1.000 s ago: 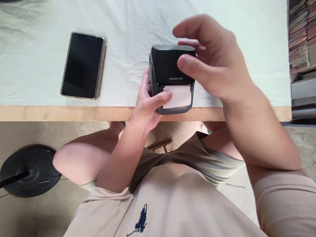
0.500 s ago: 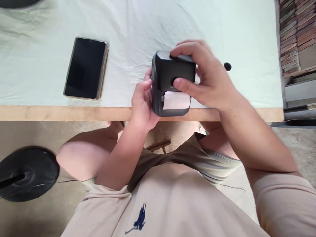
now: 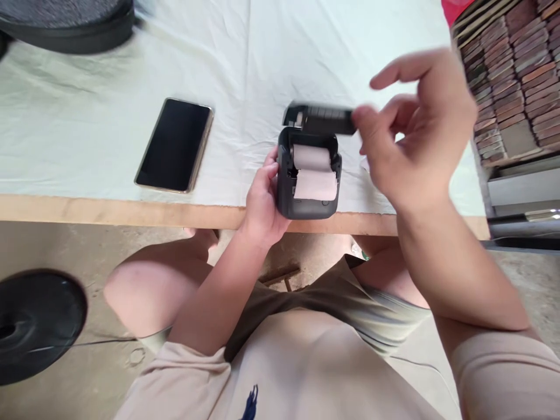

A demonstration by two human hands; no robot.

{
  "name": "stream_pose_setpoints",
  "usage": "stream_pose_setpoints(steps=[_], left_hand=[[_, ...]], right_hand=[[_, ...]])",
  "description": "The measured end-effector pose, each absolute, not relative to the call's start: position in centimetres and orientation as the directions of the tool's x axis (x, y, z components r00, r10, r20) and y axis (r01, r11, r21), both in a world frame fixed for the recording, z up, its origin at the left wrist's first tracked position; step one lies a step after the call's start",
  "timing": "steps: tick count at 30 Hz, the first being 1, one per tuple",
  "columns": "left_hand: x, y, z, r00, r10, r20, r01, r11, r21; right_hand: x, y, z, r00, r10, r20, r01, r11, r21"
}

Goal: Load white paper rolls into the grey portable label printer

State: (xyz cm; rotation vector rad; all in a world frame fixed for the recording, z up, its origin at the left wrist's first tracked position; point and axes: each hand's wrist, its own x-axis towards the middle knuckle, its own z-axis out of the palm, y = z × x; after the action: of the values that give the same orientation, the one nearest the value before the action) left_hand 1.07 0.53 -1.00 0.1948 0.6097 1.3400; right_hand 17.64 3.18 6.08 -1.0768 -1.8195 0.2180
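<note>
A black label printer (image 3: 308,210) rests in my left hand (image 3: 265,201), whose fingers wrap its left side above the table's front edge. Its lid (image 3: 330,121) is raised at the back, laying bare a small paper roll (image 3: 311,156) inside. From that roll a torn white strip (image 3: 315,185) hangs over the front. My right hand (image 3: 420,128), somewhat blurred, is at the lid's right edge; the thumb tip seems to touch it, while the index finger sticks out apart from it. Partly hidden behind this hand lies a small white item (image 3: 365,165).
A dark-screened phone or small tablet (image 3: 175,146) lies left of the printer on the white cloth (image 3: 245,70). A round black object (image 3: 70,32) stands at the far left. Stacked reddish slabs (image 3: 516,87) line the right side. On the floor is a black round base (image 3: 39,321).
The printer's lid has swung up, showing the paper roll inside. My right hand has moved from the lid's top up and right. The view has shifted slightly.
</note>
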Motion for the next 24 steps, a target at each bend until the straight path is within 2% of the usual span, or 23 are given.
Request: stream_pose_setpoints(steps=[2, 4, 6, 8, 10, 12, 14, 16, 18, 20, 21, 23, 24], left_hand=[[1.1, 0.6, -1.3, 0.103, 0.951, -0.290, -0.848, 0.237, 0.474], [1.0, 0.6, -1.4, 0.105, 0.952, -0.289, -0.850, 0.237, 0.471], [1.0, 0.5, -1.2, 0.105, 0.950, -0.294, -0.857, 0.236, 0.457], [0.9, 0.3, -0.9, 0.114, 0.946, -0.303, -0.855, 0.249, 0.456], [0.7, 0.1, -0.5, 0.129, 0.941, -0.313, -0.836, 0.272, 0.476], [0.6, 0.0, -0.4, 0.146, 0.939, -0.312, -0.815, 0.293, 0.500], [0.6, 0.1, -0.4, 0.151, 0.939, -0.310, -0.805, 0.299, 0.513], [0.6, 0.2, -0.6, 0.150, 0.937, -0.317, -0.808, 0.301, 0.507], [0.7, 0.4, -0.7, 0.143, 0.930, -0.339, -0.822, 0.302, 0.482], [0.7, 0.5, -0.7, 0.143, 0.925, -0.351, -0.846, 0.299, 0.442], [0.7, 0.6, -0.6, 0.144, 0.923, -0.356, -0.857, 0.296, 0.421], [0.6, 0.7, -0.3, 0.144, 0.917, -0.371, -0.875, 0.293, 0.384], [0.6, 0.7, -0.2, 0.144, 0.911, -0.386, -0.880, 0.297, 0.371]], right_hand=[[16.9, 3.2, 6.7, -0.073, 0.690, 0.720, 0.503, 0.649, -0.571], [17.0, 3.3, 7.3, -0.196, 0.682, 0.704, 0.526, 0.679, -0.512], [17.6, 3.6, 7.8, -0.425, 0.708, 0.563, 0.609, 0.685, -0.401], [18.1, 4.3, 7.9, -0.572, 0.743, 0.348, 0.700, 0.663, -0.266], [18.1, 5.1, 7.7, -0.594, 0.783, 0.184, 0.773, 0.619, -0.142], [17.4, 5.9, 7.5, -0.582, 0.809, 0.081, 0.806, 0.587, -0.071], [16.5, 6.4, 7.7, -0.558, 0.830, 0.011, 0.829, 0.558, -0.028], [16.1, 6.2, 8.5, -0.526, 0.850, 0.004, 0.850, 0.526, -0.020], [16.8, 5.2, 9.6, -0.517, 0.854, 0.060, 0.840, 0.520, -0.156], [18.3, 3.6, 10.1, -0.481, 0.862, 0.160, 0.733, 0.495, -0.466], [19.3, 2.7, 10.0, -0.392, 0.902, 0.179, 0.656, 0.411, -0.634], [21.2, 0.8, 8.8, -0.202, 0.935, 0.293, 0.325, 0.346, -0.880], [22.0, 0.0, 7.9, -0.122, 0.948, 0.295, 0.120, 0.309, -0.943]])
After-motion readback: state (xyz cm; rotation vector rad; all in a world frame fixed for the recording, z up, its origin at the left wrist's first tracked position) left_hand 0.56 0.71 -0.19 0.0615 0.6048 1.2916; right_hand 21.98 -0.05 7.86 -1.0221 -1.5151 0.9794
